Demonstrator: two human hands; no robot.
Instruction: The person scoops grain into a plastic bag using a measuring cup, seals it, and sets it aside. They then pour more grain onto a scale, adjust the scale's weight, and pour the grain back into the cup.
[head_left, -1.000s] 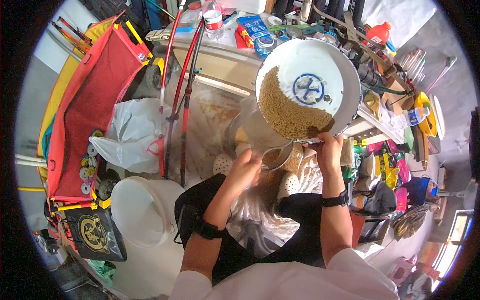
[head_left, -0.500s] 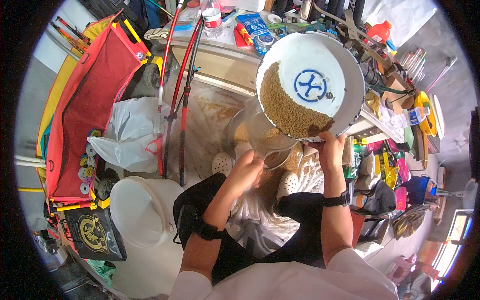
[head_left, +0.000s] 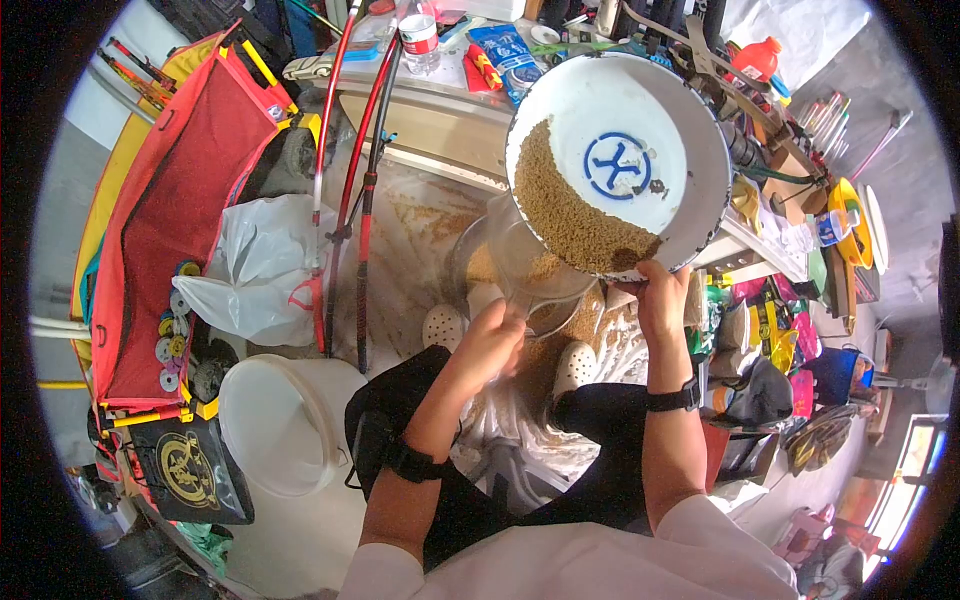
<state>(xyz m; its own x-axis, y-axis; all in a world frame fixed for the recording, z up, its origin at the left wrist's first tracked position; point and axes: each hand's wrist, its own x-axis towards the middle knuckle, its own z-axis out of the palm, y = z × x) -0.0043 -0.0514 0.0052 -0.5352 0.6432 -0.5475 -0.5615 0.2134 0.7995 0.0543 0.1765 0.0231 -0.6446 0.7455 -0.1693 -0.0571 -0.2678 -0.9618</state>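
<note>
My right hand [head_left: 660, 300] grips the near rim of a white enamel basin [head_left: 625, 105] with a blue mark and chipped dark edge. The basin is tilted, and brown granules [head_left: 565, 205] lie heaped along its lower left side. My left hand [head_left: 488, 345] is closed round the handle of a round, see-through sieve [head_left: 512, 240], partly covered by the basin. Its mesh is blurred, so fine detail is lost. Below stands a wide bowl [head_left: 462, 258] with tan material in it, between my feet.
Tan crumbs are scattered on the floor sheet [head_left: 420, 225]. A white bucket [head_left: 340, 385] stands left of my knee, near a white plastic bag [head_left: 265, 265] and red poles [head_left: 368, 200]. Ahead is a cluttered desk [head_left: 430, 115]; bags and boxes crowd the right.
The enamel basin has shifted slightly up and left and tilts a little more. Both hands keep their holds, nearly in place.
</note>
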